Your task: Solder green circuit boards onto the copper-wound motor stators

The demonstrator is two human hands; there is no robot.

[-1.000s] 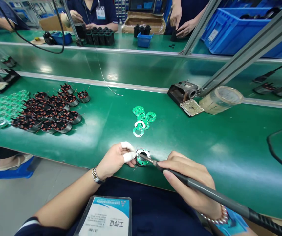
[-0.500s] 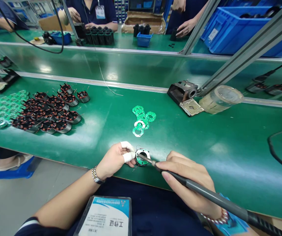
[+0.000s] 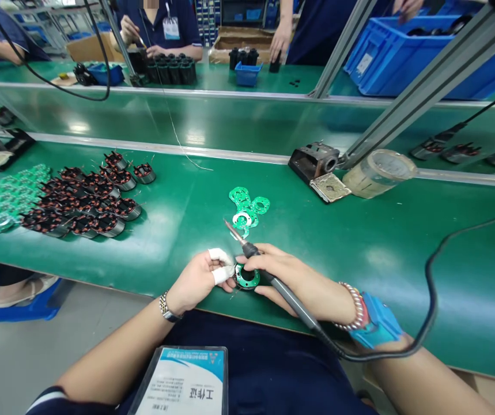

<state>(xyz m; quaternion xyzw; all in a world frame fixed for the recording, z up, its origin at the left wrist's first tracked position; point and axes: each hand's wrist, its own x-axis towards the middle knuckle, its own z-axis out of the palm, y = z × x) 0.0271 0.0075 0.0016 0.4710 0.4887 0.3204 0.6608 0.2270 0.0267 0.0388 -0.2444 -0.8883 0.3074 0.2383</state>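
Green worktop point(image 3: 337, 248) runs across the view from the head, with a metal rail point(image 3: 247, 158) behind it and co-workers in dark shirts at the far bench. Wound motor cores point(image 3: 87, 196) crowd its left side, and a few loose ring boards point(image 3: 260, 205) overlap near the middle. Close to the front edge sits the core with its green ring board point(image 3: 251, 282), between the two hands. The left hand point(image 3: 193, 282), with white finger covers, makes a narrow pinch at the rim; I cannot tell whether board or fine wire is between the tips. The right hand point(image 3: 303, 282) holds the soldering iron point(image 3: 288, 297), its fingers also curled about the core.

The iron's bare tip points away, over or near the loose boards; its height is unclear. If hot and dipped, it could mark one. With the right hand sharing iron and core, a slip of its hold might swing the tip towards the left fingers. The cord point(image 3: 432, 282) loops over the right forearm, so a snag could tug the iron, and uneven finger pressure could tilt the ring board or bend its wires
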